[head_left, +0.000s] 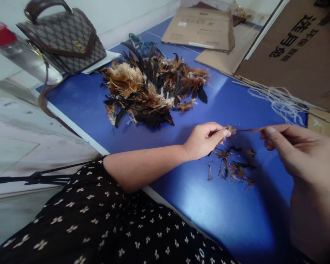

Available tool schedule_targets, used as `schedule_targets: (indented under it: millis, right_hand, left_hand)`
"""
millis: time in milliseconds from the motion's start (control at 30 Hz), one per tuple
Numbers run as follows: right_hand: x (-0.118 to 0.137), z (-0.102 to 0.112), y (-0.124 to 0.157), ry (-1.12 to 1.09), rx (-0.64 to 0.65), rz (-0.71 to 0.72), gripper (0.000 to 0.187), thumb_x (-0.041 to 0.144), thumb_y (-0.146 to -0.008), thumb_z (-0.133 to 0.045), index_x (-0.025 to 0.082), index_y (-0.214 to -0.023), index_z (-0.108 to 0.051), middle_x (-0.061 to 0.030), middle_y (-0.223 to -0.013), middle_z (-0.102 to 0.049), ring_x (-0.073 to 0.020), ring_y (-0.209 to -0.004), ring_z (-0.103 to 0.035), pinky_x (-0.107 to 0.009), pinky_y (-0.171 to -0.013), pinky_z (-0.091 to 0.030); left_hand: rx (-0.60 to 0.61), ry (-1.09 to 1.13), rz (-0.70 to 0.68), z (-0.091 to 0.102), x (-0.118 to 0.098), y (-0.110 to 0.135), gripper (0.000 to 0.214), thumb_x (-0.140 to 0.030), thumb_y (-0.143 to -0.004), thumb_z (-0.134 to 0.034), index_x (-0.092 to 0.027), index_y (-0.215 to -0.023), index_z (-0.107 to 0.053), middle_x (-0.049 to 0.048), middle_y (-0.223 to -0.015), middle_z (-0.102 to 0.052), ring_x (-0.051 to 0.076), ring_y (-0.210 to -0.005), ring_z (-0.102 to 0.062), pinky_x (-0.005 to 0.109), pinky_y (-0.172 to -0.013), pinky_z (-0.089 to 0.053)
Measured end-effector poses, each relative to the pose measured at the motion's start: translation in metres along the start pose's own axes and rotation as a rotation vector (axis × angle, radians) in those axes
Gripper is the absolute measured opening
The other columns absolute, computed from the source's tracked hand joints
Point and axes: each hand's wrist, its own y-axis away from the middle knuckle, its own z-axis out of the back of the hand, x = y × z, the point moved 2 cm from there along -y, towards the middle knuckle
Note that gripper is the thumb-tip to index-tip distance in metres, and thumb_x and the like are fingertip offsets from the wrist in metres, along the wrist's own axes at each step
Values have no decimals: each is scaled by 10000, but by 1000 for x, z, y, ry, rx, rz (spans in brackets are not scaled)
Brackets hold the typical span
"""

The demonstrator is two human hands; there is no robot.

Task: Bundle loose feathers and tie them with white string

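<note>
My left hand (206, 140) rests over the blue table (181, 190) with thumb and fingers pinched on the base of a thin brown feather (246, 129). My right hand (294, 152) pinches the other end of the same feather, which is stretched between both hands. Below them lies a small scatter of loose feather bits (233, 167). A big heap of brown, tan and black feathers (154, 90) lies farther back on the table.
A patterned handbag (63, 38) with a strap sits at the table's far left corner beside a red-capped bottle (13, 51). Flattened cardboard (203, 29) and a large box (299, 55) line the back and right. White strings (283, 101) lie near the box.
</note>
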Motion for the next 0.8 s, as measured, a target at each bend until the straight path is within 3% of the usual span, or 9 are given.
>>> schedule_targets:
  millis: [133,267,400,567,700,800]
  right_hand:
    - [6,-8,3,37,188,10,569,792,-915,-847,231,-981,-917,-77,-832,-834,-163,-667,-672,-290,-624,-545]
    - [5,-24,8,-24,256,-66,578,778,-902,-863,216,-1025,-919,-34,-695,-767,-138,-575,-600,-266,-542,-475]
    - [5,-31,10,-66,234,-100,558,752,-893,-882,217,-1046,-927,-12,-640,-718,-125,-533,-542,-251,-478,-395]
    - [10,-33,10,-89,218,-24,433,656,-930,-884,230,-994,-923,-5,-635,-707,-122,-543,-553,-250,-511,-425]
    - [11,-33,11,-57,189,45,326,561,-969,-870,239,-988,-917,-4,-671,-716,-115,-551,-544,-253,-523,-421]
    - [6,-32,11,-53,154,-7,351,571,-955,-876,221,-970,-894,-17,-726,-752,-118,-562,-569,-256,-540,-449]
  left_hand:
    - [11,-8,-2,0,-2,1,271,-413,-1053,-789,-153,-988,-828,30,-920,-734,90,-747,-660,253,-741,-563]
    - [53,-2,-20,-3,-5,3,336,-479,-1028,-831,-146,-981,-822,50,-953,-752,99,-762,-666,272,-769,-577]
    - [91,-50,-95,-4,-6,4,326,-460,-1052,-803,-147,-960,-816,64,-975,-750,115,-800,-677,296,-805,-575]
    - [103,-112,-154,-4,-3,4,310,-438,-1061,-791,-146,-963,-823,85,-1005,-761,135,-849,-671,306,-808,-548]
    - [109,-118,-135,-5,-1,4,300,-430,-1052,-800,-143,-965,-821,84,-998,-762,141,-853,-670,314,-823,-548]
    - [42,-132,-104,-6,-2,4,258,-396,-1053,-793,-159,-956,-821,97,-1055,-781,154,-914,-698,320,-880,-571]
